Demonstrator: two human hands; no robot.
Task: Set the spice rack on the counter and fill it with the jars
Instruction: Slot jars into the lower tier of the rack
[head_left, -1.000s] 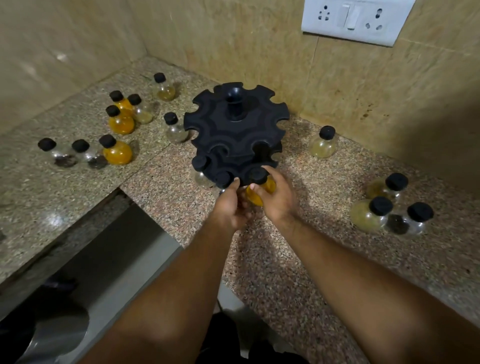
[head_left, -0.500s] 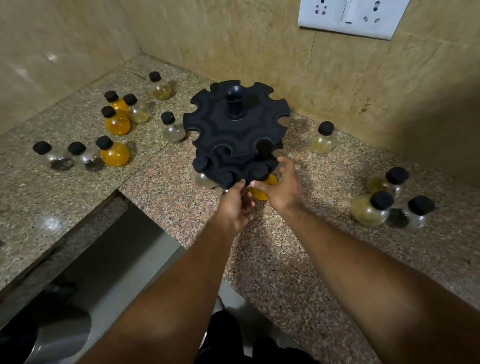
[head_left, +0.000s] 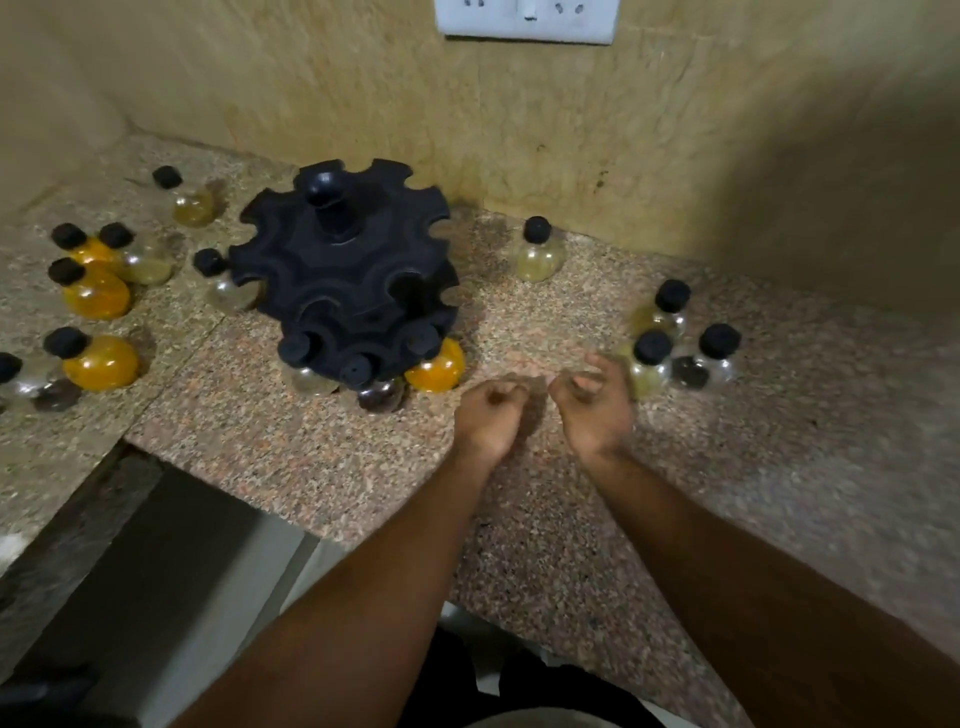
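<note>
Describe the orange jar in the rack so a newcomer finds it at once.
Find the black spice rack on the granite counter. Three jars sit in its lower front slots. The orange jar is rightmost; its neighbours hold pale and dark contents.

Speckled granite counter (head_left: 571, 519), black spice rack (head_left: 343, 280) near the wall (head_left: 519, 130), black-capped jars (head_left: 537, 254) scattered either side
</note>
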